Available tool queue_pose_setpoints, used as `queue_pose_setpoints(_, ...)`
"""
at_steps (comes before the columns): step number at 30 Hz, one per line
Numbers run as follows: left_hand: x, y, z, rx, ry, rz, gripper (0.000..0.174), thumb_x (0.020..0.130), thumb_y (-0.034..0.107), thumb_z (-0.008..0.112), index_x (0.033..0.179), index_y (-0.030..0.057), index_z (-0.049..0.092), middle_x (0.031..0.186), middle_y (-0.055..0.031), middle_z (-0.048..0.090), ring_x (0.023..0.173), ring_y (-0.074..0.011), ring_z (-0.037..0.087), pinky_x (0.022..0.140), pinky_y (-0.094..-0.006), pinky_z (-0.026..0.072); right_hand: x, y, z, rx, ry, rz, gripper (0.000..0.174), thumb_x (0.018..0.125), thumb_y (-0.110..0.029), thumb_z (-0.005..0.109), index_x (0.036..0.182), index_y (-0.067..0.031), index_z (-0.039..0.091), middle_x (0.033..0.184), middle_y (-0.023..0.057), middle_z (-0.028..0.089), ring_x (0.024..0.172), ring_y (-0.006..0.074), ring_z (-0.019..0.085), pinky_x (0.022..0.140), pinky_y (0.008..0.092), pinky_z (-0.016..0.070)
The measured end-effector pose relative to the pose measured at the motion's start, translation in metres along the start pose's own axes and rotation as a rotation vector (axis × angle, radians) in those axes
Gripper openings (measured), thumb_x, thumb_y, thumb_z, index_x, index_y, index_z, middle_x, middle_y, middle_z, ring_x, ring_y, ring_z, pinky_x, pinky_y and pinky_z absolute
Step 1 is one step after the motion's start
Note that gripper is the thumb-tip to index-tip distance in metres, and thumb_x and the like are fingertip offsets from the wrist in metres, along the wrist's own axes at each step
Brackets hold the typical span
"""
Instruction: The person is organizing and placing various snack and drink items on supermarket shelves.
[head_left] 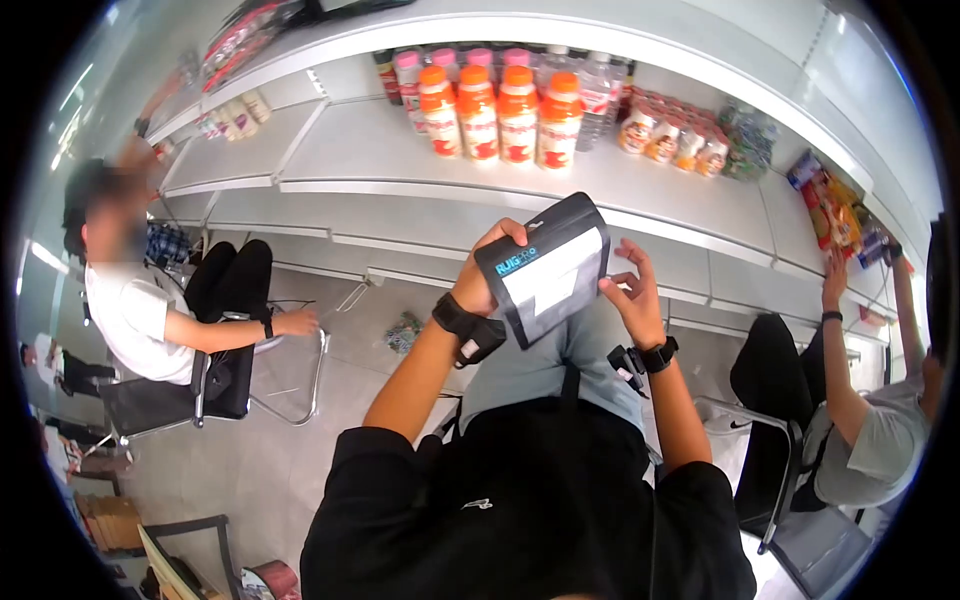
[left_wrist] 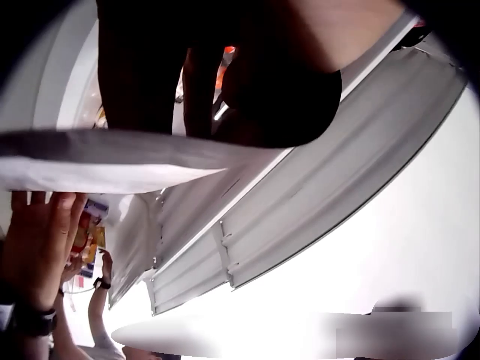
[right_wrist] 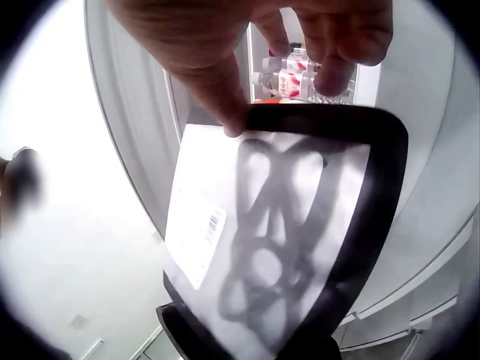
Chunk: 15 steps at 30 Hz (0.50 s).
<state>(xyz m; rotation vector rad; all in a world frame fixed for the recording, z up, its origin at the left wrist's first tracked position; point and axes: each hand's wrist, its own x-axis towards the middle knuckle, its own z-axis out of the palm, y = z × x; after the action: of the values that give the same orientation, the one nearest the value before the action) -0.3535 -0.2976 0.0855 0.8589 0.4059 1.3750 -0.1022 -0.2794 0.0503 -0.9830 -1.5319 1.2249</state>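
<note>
A black-edged pouch (head_left: 555, 270) with a pale, see-through window and blue-and-white lettering is tilted in front of the lap. My left hand (head_left: 485, 268) grips its left side, the thumb over the top edge. In the left wrist view that hand is a dark shape above the pouch's side (left_wrist: 112, 161). My right hand (head_left: 637, 295) is at the opposite edge, its thumb touching the pouch and its other fingers spread away. In the right wrist view, a grey looped shape shows through the window (right_wrist: 277, 225), beside a white barcode label (right_wrist: 196, 236).
Orange-capped bottles (head_left: 497, 118) stand on a white shelf (head_left: 380, 165) ahead, with small wrapped bottles (head_left: 675, 138) to their right. A seated person (head_left: 150, 310) is at the left; another person (head_left: 860, 410) at the right reaches toward colourful packets (head_left: 832, 210). A crumpled item (head_left: 404, 332) lies on the floor.
</note>
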Motion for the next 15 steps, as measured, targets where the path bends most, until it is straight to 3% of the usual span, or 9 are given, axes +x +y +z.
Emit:
queue_pose_setpoints(2,0.005,-0.013,0.006,-0.012,-0.042,-0.119,0.008,0.096,0.017,0.054,0.096,0.0102,0.05,0.098,-0.0061,0.061,0.088,-0.0126,0.062,0.076,-0.0236,0.0521,-0.01,-0.004,-0.018,0.039,0.012,-0.031,0.071,0.08,-0.014,0.076,0.14,-0.0052,0.039,0.13,0.0089,0.047,0.079,0.0067,0.052,0.064,0.0191,0.0443)
queue_pose_setpoints(3,0.009,-0.024,0.009,0.001,-0.069,-0.135,0.011,0.096,0.02,0.053,0.1,0.0094,0.051,0.101,-0.0068,0.062,0.091,-0.0135,0.062,0.078,-0.0249,0.0517,-0.018,0.0,-0.026,0.048,0.006,-0.027,0.05,0.084,-0.013,0.073,0.127,-0.0035,0.051,0.115,0.006,0.056,0.079,0.0052,0.053,0.064,0.0193,0.0437)
queue_pose_setpoints(5,0.016,-0.043,0.01,0.033,-0.116,-0.165,0.021,0.098,0.026,0.051,0.109,0.008,0.053,0.107,-0.0083,0.063,0.097,-0.0153,0.062,0.084,-0.0276,0.0509,-0.031,0.028,-0.049,0.141,-0.097,0.052,0.034,0.087,-0.011,0.071,0.117,-0.0028,0.057,0.103,0.003,0.06,0.077,0.0047,0.054,0.062,0.0197,0.0433)
queue_pose_setpoints(6,0.016,-0.05,0.015,-0.031,-0.007,-0.218,0.028,0.098,0.029,0.049,0.115,0.0069,0.052,0.111,-0.009,0.063,0.1,-0.0166,0.061,0.087,-0.0294,0.0495,-0.037,0.03,-0.054,0.191,-0.153,0.091,0.026,0.088,-0.01,0.069,0.111,-0.0025,0.06,0.096,0.0015,0.063,0.076,0.0045,0.054,0.062,0.0198,0.0432)
queue_pose_setpoints(7,0.013,-0.059,0.022,-0.093,0.102,-0.271,0.034,0.099,0.032,0.047,0.121,0.0059,0.051,0.114,-0.0098,0.062,0.103,-0.0179,0.061,0.09,-0.0312,0.0482,-0.046,0.027,-0.059,0.16,-0.059,0.101,0.01,0.09,-0.008,0.066,0.098,-0.0025,0.064,0.079,-0.0033,0.062,0.071,0.0039,0.054,0.061,0.0202,0.0424)
queue_pose_setpoints(8,0.013,-0.066,0.029,-0.154,0.21,-0.321,0.041,0.1,0.035,0.045,0.127,0.0048,0.049,0.118,-0.0106,0.062,0.106,-0.0193,0.06,0.094,-0.0329,0.0469,-0.052,0.028,-0.063,0.171,0.022,0.133,0.012,0.09,-0.008,0.066,0.101,-0.0029,0.063,0.08,-0.003,0.062,0.069,0.0036,0.053,0.061,0.0196,0.0416)
queue_pose_setpoints(10,0.011,-0.073,0.041,-0.152,0.072,-0.29,0.054,0.1,0.044,0.04,0.136,0.0036,0.044,0.13,-0.0129,0.056,0.115,-0.0179,0.055,0.098,-0.0333,0.0426,-0.056,0.047,-0.076,0.208,0.135,0.123,0.013,0.091,-0.008,0.065,0.102,-0.0026,0.063,0.08,-0.0036,0.061,0.07,0.0033,0.053,0.061,0.0191,0.0413)
queue_pose_setpoints(13,0.011,-0.074,0.043,0.506,-0.244,-0.242,0.055,0.097,0.023,0.054,0.144,0.0037,0.033,0.128,-0.0117,0.054,0.111,-0.0129,0.052,0.092,-0.0262,0.043,-0.043,0.049,-0.086,0.221,0.233,0.071,0.01,0.091,-0.008,0.064,0.101,-0.0035,0.062,0.079,-0.0049,0.059,0.069,0.002,0.051,0.059,0.0175,0.0383)
queue_pose_setpoints(15,0.011,-0.083,0.031,0.433,-0.207,-0.308,0.059,0.095,0.016,0.057,0.145,0.0032,0.03,0.126,-0.0105,0.055,0.112,-0.0132,0.051,0.091,-0.0266,0.0435,-0.039,0.056,-0.096,0.228,0.293,0.061,0.006,0.092,-0.008,0.062,0.098,-0.0047,0.061,0.079,-0.0056,0.058,0.069,0.0013,0.05,0.058,0.0173,0.0365)
